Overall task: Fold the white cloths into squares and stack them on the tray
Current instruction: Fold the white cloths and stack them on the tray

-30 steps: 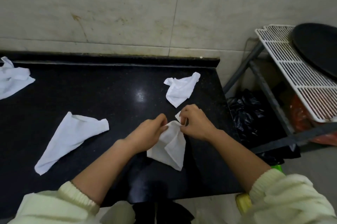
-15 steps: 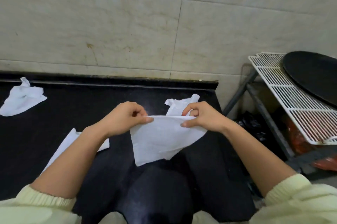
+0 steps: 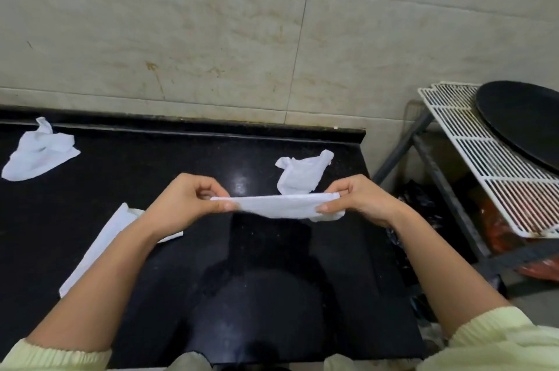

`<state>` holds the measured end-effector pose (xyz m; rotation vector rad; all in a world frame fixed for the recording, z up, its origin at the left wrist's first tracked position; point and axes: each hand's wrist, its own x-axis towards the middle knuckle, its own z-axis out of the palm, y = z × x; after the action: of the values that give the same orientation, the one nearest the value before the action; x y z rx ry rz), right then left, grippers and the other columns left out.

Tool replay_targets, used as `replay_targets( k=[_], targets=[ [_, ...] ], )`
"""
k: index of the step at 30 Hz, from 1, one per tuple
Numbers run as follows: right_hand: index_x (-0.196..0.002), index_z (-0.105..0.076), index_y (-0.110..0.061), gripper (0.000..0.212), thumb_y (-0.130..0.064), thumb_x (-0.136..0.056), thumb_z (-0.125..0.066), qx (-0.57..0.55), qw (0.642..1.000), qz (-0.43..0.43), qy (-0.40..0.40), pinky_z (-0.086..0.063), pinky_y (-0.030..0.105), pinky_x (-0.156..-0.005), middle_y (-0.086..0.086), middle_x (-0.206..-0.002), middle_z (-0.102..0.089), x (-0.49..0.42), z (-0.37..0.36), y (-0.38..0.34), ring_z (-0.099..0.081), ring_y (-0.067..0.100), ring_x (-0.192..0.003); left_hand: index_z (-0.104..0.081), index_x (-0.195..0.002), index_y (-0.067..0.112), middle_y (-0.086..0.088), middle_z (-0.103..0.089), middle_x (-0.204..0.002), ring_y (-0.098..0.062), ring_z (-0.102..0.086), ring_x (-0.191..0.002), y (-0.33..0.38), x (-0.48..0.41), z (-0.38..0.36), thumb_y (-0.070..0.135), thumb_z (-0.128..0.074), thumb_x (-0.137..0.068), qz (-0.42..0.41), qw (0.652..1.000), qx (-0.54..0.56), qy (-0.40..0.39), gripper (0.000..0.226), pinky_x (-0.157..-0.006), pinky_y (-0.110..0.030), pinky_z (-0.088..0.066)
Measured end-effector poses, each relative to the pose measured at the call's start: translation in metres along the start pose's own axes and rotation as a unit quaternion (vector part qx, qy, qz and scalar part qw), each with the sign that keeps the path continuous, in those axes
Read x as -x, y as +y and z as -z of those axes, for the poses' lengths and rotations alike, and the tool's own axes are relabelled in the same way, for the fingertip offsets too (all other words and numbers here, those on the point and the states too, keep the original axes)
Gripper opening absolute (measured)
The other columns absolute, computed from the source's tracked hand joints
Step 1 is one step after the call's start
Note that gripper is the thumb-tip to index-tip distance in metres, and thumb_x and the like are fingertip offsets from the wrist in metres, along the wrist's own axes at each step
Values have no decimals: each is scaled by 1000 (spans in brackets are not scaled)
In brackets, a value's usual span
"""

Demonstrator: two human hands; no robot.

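At the right of the frame, below the wire rack [image 3: 472,156], lies a crumpled black bag [image 3: 420,207]; what is in it cannot be told. On the rack rests the round black tray [image 3: 526,128], cut off by the frame's right edge. The part in view is plain dark surface.

In the middle of the frame, above the black counter [image 3: 272,280], the left hand [image 3: 187,204] and right hand [image 3: 363,201] hold a white cloth [image 3: 281,206] stretched flat between them, off the surface. Each hand pinches one end between thumb and curled fingers [image 3: 223,206]; the cloth's right end droops a little below the right thumb.

A second cloth [image 3: 99,252] lies flat on the counter at lower left, partly hidden by the left forearm. Just beyond the held cloth sits a crumpled cloth [image 3: 302,174]. Another rumpled cloth [image 3: 39,153] lies at the far left, near the tiled wall [image 3: 211,38].
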<state>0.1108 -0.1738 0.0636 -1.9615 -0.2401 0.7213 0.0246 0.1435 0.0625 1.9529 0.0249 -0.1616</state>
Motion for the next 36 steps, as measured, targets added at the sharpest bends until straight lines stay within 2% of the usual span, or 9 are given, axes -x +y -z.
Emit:
replay_targets(
  k=[3,7,9,11,14,17,23,29,36],
  targets=[
    [-84,-75,0,20,-10,-69,-84,11,998,-52,-44,-51,31,-83,8,-82,-73,8,-12,32,-65,14,-79,-75,-69,18,-7,-68,-66,-8,-56,-61,-32,17,-16,63,-84,-44,52,997,3,-56,52,-61,-20,-43],
    [-82,-78,-8,14,-10,-69,-85,33,984,-139,-105,-52,22,-75,-4,-74,-72,20,-38,77,-64,7,-74,-76,-70,11,-10,-73,-70,-7,-60,-63,-76,37,-46,49,-88,-49,148,977,-10,-150,44,-64,-20,-46],
    [-86,-78,-8,17,-9,-70,-84,31,974,-192,-118,-54,20,-71,-7,-73,-73,23,-51,98,-65,7,-75,-76,-70,11,-6,-72,-69,-5,-61,-64,-94,46,-60,54,-88,-45,175,971,-20,-163,50,-66,-21,-47],
    [-86,-79,-10,17,-11,-70,-85,20,969,-221,-110,-54,20,-70,-7,-77,-73,24,-59,114,-66,9,-80,-76,-71,9,2,-69,-66,-3,-60,-64,-106,48,-69,44,-90,-52,189,969,-19,-159,43,-67,-19,-46],
    [-79,-77,-12,12,-16,-71,-85,4,974,-219,-55,-52,17,-63,-6,-74,-71,19,-62,124,-64,7,-75,-76,-76,6,6,-70,-66,0,-61,-65,-111,41,-73,20,-84,-71,194,973,-17,-124,16,-66,-12,-47],
    [-81,-73,-5,22,-21,-72,-85,0,981,-193,14,-48,15,-57,-3,-70,-67,8,-61,123,-60,6,-68,-76,-73,13,5,-68,-64,0,-59,-62,-113,28,-72,18,-82,-74,187,980,-18,-66,8,-66,-15,-46],
    [-82,-65,-7,8,-7,-84,-73,-68,981,-151,104,-48,12,-51,3,-70,-61,-18,-65,124,-58,7,-64,-75,-87,20,0,-69,-79,-11,-61,-72,-122,0,-84,15,-73,-83,196,978,-23,70,7,-69,-21,-48],
    [-78,-65,-12,13,-20,-84,-74,-24,975,-145,165,-56,39,-76,9,-77,-66,-41,-70,137,-62,18,-75,-73,-87,12,1,-70,-81,-11,-59,-74,-130,-14,-95,19,-71,-85,219,965,-14,142,8,-65,-20,-44],
    [-74,-61,-15,20,-26,-86,-72,21,969,-164,183,-53,35,-71,7,-75,-62,-52,-72,137,-58,16,-72,-70,-84,13,0,-69,-78,-11,-60,-72,-134,-29,-91,26,-70,-86,224,961,-52,153,14,-61,-20,-44]
  ],
)
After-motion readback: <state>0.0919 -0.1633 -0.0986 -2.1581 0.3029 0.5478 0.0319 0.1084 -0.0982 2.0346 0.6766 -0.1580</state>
